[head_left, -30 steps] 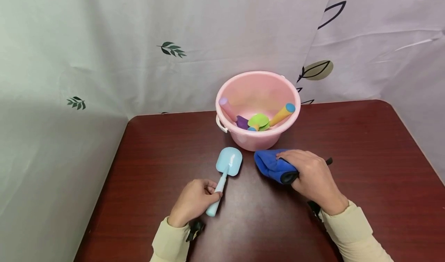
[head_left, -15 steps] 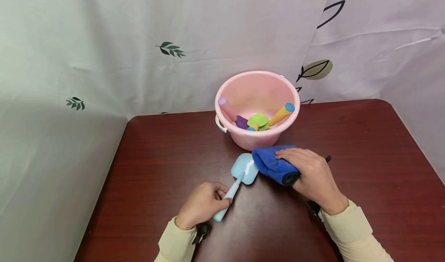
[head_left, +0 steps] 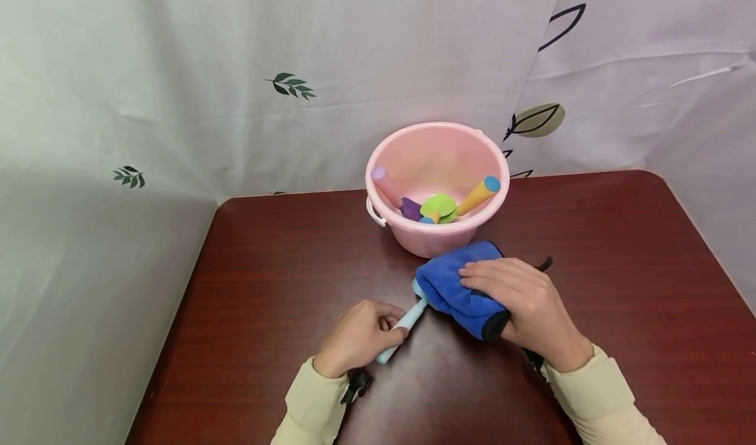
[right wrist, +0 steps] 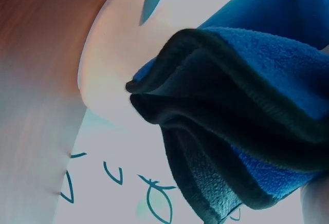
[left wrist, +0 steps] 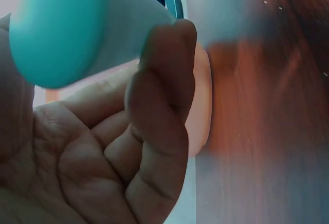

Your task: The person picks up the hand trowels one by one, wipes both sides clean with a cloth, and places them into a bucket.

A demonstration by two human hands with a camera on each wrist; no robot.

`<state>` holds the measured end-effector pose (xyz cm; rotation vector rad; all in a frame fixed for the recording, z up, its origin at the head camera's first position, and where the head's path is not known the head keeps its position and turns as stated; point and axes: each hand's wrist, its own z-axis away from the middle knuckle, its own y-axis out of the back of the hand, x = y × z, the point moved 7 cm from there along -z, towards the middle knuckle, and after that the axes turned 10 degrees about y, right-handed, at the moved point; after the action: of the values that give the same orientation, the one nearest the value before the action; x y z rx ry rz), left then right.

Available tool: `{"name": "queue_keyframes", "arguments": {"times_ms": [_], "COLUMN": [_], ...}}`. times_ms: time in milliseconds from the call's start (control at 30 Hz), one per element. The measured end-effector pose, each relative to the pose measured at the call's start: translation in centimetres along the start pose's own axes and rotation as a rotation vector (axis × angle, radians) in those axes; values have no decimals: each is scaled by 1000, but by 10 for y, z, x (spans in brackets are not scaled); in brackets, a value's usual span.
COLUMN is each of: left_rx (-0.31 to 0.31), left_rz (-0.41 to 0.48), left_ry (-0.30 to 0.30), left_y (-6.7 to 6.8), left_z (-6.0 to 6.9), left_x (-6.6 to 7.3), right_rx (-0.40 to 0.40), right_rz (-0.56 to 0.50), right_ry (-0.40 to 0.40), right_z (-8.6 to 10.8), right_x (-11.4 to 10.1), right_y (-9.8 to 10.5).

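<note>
My left hand [head_left: 360, 337] pinches the pale blue handle of a toy shovel [head_left: 409, 321] between thumb and fingers. In the left wrist view the rounded end of the shovel handle [left wrist: 56, 31] points at the camera. The shovel's scoop lies mostly hidden under a folded blue cloth [head_left: 457, 287], with just a sliver of its left edge showing. My right hand [head_left: 528, 300] grips that cloth, fingers lying over its top. Black-edged folds of the cloth [right wrist: 221, 95] fill much of the right wrist view.
Just behind the cloth stands a pink bucket [head_left: 434, 240] with a white handle. Inside it are a yellow-handled toy [head_left: 475, 199], a pink-and-purple one [head_left: 386, 186] and a green piece [head_left: 438, 205]. A patterned curtain [head_left: 331, 31] hangs behind the dark red table [head_left: 266, 281].
My left hand has moved right with the shovel, bringing its scoop under the cloth. My right hand has shifted the cloth slightly left, over the scoop. The bucket stays put.
</note>
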<state>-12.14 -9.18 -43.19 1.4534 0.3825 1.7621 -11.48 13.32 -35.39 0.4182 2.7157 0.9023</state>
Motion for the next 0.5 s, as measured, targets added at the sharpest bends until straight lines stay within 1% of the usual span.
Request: {"name": "queue_keyframes", "arguments": {"times_ms": [133,333,500], "left_rx": [-17,-34,-67], "left_rz": [3,14,61], "left_ry": [-28,-59,-63], "left_y": [-1,-1,-2], "left_z": [-3,-6,-7], "left_x": [5,10,12], "right_rx": [4,3,-37], "right_rz": [-17,-4,12], "right_ry": [23,65,67], "right_z": [-2,-4,-4], "right_x": [-3,-7,-9], "right_y": [0,-2,-7]}}
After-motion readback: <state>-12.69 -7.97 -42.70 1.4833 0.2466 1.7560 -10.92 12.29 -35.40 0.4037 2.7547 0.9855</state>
